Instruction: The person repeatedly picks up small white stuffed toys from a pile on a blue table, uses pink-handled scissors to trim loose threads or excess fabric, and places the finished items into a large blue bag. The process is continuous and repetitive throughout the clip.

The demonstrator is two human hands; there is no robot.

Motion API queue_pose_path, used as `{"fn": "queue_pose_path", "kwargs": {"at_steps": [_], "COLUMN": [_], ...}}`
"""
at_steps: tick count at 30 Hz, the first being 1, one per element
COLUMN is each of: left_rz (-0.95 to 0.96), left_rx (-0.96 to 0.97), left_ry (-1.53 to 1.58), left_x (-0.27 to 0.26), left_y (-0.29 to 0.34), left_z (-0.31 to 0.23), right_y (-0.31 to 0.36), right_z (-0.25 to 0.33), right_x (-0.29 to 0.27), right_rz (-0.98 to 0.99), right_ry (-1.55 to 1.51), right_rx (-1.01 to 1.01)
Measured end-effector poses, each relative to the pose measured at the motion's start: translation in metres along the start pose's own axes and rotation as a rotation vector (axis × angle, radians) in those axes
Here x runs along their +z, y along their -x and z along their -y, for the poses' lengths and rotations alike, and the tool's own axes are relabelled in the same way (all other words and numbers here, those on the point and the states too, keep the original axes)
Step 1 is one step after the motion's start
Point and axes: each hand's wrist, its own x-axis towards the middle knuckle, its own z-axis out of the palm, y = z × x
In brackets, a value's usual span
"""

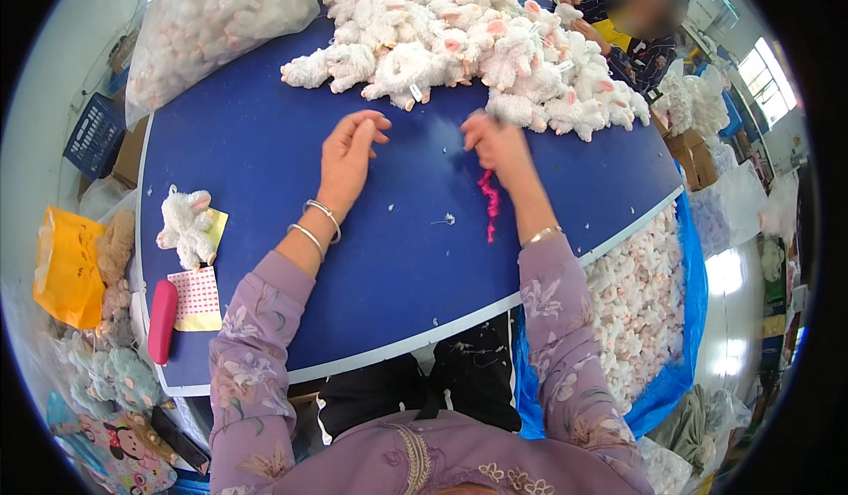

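My left hand [352, 146] hovers over the blue table [397, 274], fingers loosely bent and somewhat apart, with nothing visible in them. My right hand [500, 146] is closed and slightly blurred. From beneath it hangs a curly pink cord [489, 205]; whatever the cord belongs to is mostly hidden in the fist. Between the hands is a pale, smeared patch that I cannot make out. Just beyond both hands lies a heap of white plush lambs [424, 31], with pink ears and small tags. Nearest is a lamb [408, 73] at the heap's front edge.
At the table's left lie a single lamb [185, 226], a sheet with pink marks [196, 296] and a pink case [162, 321]. A large clear bag [216, 31] of plush stands far left. Beside my right arm is a blue-lined container [693, 318] of plush. A co-worker [645, 58] sits far right.
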Motion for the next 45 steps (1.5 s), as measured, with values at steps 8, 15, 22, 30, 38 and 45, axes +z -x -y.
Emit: {"fn": "queue_pose_path", "kwargs": {"at_steps": [8, 15, 22, 30, 38, 45], "left_rz": [-0.119, -0.008, -0.131, -0.294, -0.401, -0.116], "left_rx": [0.308, 0.327, 0.485, 0.238, 0.142, 0.26], "left_ry": [-0.386, -0.604, -1.115, -0.967, -0.839, -1.052], "left_x": [-0.061, -0.072, -0.069, -0.011, 0.059, 0.053], "left_y": [-0.14, -0.32, -0.349, -0.253, -0.088, -0.014], "left_z": [0.001, -0.006, 0.185, 0.138, 0.046, 0.009], "right_y": [-0.019, -0.014, -0.019, -0.034, -0.04, 0.015], "right_z": [-0.009, -0.003, 0.001, -0.025, -0.062, -0.035], "right_x": [0.032, 0.029, 0.032, 0.005, -0.089, -0.066], "right_rz": [0.008, 0.066, 0.052, -0.423, -0.449, -0.687], "right_ry": [0.197, 0.077, 0.066, 0.202, 0.844, 0.157], "right_rx": [0.025, 0.089, 0.122, 0.041, -0.145, -0.03]}}
